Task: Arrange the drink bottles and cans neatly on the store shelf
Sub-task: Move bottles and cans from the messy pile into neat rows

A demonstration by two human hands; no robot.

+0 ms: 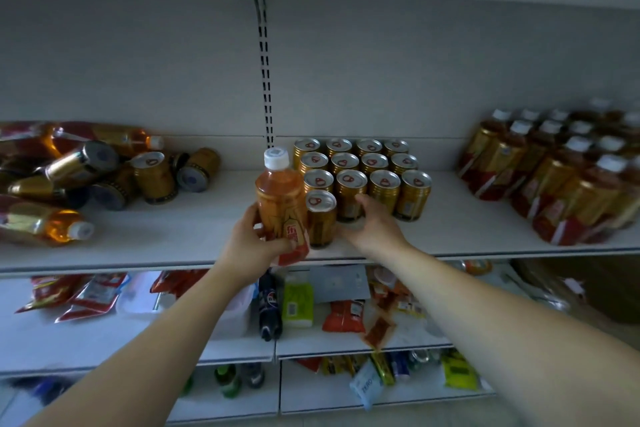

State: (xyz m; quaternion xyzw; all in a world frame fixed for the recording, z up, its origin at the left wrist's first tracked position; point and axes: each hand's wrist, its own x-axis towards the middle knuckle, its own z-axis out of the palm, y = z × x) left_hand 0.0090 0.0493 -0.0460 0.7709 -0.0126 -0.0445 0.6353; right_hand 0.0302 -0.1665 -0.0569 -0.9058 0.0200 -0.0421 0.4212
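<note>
left hand (251,243): mine, wrapped round the lower half of a bottle (281,199), thumb on the near side, fingers behind the label. Firm hold.
bottle: amber drink, white cap, red-gold label. Upright, tilted slightly, base at the front lip of the shelf (194,218); can't tell if it rests on the board or hangs just above it. It touches the front can on its left.
right hand (372,224): mine, fingers loosely spread, holding nothing. Fingertips against the base of a can in the block's front full row, palm low over the shelf board.
front can (321,218): gold, pull-tab top, standing alone in front of the block, between my two hands.
can block (363,172): gold cans upright in tidy rows of four, middle of the shelf, right of the slotted upright (265,80).
left pile (90,170): bottles and cans lying on their sides, jumbled, well apart from the block.
right group (557,170): same bottles upright in packed rows, blurred at the far edge.
lower shelves (346,319): snack packets and other bottles, loose.
</note>
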